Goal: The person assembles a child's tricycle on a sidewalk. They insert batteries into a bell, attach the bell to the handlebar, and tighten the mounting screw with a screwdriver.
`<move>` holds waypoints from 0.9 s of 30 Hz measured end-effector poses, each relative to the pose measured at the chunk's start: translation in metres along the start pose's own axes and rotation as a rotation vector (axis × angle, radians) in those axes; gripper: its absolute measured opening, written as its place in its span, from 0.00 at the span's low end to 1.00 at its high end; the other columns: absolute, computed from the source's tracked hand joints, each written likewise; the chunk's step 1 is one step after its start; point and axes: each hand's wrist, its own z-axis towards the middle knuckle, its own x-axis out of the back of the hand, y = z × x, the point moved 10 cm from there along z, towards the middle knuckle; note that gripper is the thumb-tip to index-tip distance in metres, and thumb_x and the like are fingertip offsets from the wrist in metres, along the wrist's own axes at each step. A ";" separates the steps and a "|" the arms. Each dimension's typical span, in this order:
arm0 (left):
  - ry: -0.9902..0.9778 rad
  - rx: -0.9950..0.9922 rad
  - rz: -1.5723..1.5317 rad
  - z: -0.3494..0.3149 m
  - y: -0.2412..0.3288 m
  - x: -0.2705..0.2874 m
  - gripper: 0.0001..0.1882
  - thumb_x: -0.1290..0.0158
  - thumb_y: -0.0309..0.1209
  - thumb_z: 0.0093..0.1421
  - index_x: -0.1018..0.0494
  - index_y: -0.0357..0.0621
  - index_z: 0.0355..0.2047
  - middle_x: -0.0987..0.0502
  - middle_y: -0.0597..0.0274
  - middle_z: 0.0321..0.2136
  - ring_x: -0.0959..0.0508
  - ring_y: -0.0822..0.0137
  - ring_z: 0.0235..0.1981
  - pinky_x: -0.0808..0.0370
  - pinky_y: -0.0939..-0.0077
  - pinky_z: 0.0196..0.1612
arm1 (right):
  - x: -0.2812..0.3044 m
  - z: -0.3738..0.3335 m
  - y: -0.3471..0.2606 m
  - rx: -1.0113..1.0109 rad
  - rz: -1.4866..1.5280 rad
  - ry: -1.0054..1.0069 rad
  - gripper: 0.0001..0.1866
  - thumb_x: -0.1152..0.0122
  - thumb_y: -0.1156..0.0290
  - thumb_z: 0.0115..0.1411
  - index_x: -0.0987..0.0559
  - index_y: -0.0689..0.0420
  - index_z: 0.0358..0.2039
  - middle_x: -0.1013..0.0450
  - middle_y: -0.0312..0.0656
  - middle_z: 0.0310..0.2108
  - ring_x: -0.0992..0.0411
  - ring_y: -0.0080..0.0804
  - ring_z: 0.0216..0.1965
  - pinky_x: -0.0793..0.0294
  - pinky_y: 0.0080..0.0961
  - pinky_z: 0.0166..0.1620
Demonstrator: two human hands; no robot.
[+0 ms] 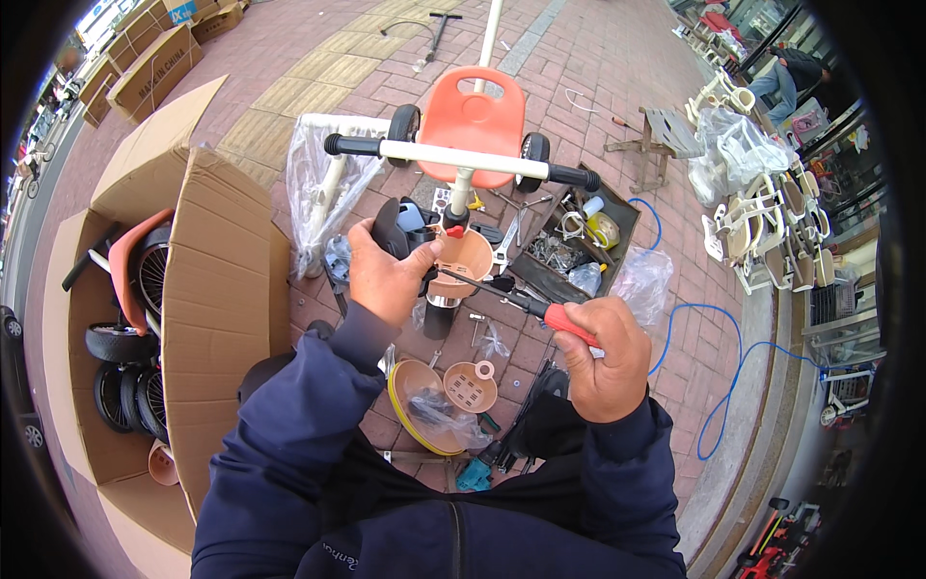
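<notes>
A child's tricycle stands in front of me, with an orange seat (471,121) and a white handlebar (463,157) with black grips. Below the bar hangs a peach-coloured plastic basket (465,257). My left hand (386,275) is closed at the basket's left side around a black curved plastic part (389,230); its thumb points toward the basket and most of its fingers are hidden. In my right hand (612,352) is a screwdriver with a red handle (569,323). Its dark shaft points left to the basket's front, near my left thumb; the tip's exact contact is unclear.
An open cardboard box (217,318) with wheels stands at left. Right of the tricycle lies a metal toolbox (579,236) of small parts. Another peach basket (470,386) and a yellow-rimmed round piece (410,410) lie near my knees. A blue cord (709,307) crosses the paving.
</notes>
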 end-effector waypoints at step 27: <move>-0.029 0.072 -0.089 0.000 -0.007 -0.004 0.48 0.29 0.46 0.52 0.39 0.18 0.57 0.25 0.35 0.48 0.22 0.53 0.49 0.25 0.65 0.54 | -0.006 -0.009 0.028 -0.273 0.253 -0.032 0.28 0.34 0.73 0.59 0.28 0.67 0.59 0.25 0.50 0.44 0.23 0.37 0.38 0.23 0.29 0.45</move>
